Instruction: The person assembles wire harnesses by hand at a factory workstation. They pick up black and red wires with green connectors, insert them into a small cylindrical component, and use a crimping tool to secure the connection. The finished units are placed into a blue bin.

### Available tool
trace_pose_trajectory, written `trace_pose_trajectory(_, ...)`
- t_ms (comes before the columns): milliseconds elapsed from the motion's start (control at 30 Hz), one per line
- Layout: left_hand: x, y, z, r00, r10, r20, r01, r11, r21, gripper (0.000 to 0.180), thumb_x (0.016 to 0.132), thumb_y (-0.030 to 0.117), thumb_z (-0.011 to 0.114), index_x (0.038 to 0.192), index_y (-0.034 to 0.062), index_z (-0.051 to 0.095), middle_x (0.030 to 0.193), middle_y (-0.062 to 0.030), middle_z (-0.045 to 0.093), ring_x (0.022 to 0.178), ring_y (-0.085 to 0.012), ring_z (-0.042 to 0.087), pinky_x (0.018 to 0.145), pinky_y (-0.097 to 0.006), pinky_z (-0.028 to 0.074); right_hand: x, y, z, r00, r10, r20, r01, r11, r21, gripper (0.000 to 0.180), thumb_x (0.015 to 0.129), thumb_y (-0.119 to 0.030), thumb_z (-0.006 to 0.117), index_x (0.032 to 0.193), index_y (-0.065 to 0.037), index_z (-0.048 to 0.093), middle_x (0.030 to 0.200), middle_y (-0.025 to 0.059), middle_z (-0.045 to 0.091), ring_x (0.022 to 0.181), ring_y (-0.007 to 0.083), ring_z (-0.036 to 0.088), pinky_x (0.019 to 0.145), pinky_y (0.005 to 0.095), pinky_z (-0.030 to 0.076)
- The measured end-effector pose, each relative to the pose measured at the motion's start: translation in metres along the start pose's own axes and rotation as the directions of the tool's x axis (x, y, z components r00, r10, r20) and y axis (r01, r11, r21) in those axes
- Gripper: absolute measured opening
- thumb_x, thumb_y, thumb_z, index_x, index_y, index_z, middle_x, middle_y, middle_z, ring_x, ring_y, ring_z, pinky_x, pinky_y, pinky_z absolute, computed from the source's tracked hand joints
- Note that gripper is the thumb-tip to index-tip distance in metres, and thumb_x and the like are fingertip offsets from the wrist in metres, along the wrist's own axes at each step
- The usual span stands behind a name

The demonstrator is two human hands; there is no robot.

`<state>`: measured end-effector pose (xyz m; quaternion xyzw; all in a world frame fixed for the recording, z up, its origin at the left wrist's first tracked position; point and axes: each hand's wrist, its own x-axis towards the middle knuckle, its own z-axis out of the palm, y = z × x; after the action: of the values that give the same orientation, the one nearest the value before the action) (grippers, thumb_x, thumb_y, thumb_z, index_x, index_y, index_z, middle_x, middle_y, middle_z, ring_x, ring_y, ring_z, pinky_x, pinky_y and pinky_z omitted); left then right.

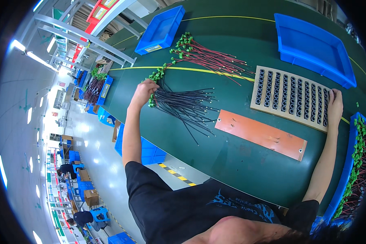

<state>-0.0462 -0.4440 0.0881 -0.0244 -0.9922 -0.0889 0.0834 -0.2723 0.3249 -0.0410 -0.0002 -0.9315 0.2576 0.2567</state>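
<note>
My left hand [144,92] is at the green-connector end of a spread bundle of black wires [183,99]. Its fingers are pinched together on one of these wires near the connectors, though the exact grip is small in view. On the right, my right hand [334,106] has its fingers curled at the edge of a light-brown board [254,97], beside the last row of the black ring-shaped parts [293,95] set in it. What those fingers hold, if anything, is hidden. An orange plate [260,134] with holes at its ends lies in front of the board.
Red wires with green connectors [211,57] lie behind the black ones. Blue bins stand at the back left [162,28] and back right [313,44]. A blue bin [340,195] of green-ended wires sits at right. Metal framing [81,34] rises at left; people work farther off.
</note>
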Motion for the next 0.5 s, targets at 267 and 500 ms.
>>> trace_pose_trajectory(267, 0.008, 0.002, 0.020, 0.975, 0.070, 0.212, -0.098, 0.988, 0.122, 0.020, 0.078, -0.005, 0.072, 0.098, -0.0011, 0.076, 0.097, -0.0145, 0.071, 0.097, -0.0352, 0.069, 0.085, -0.044, 0.057, 0.000, -0.001, 0.001, 1.000, -0.004, 0.002, 0.004, 1.000, 0.007, 0.032, 0.111, -0.031, 0.052, 0.121, -0.003, 0.062, 0.117, 0.0204, 0.071, 0.106, 0.0411, 0.069, 0.090, 0.0463, 0.054)
trace_pose_trajectory(500, 0.005, 0.006, -0.011, 0.964, -0.255, -0.068, 0.241, 0.956, -0.168, 0.003, 0.093, 0.000, 0.070, 0.095, -0.0015, 0.071, 0.097, -0.0145, 0.074, 0.085, -0.0249, 0.069, 0.080, -0.035, 0.056, 0.001, 0.001, -0.002, 1.000, -0.013, -0.009, 0.013, 1.000, 0.005, 0.032, 0.111, -0.031, 0.052, 0.121, -0.002, 0.062, 0.117, 0.0207, 0.071, 0.107, 0.0412, 0.069, 0.090, 0.0470, 0.054)
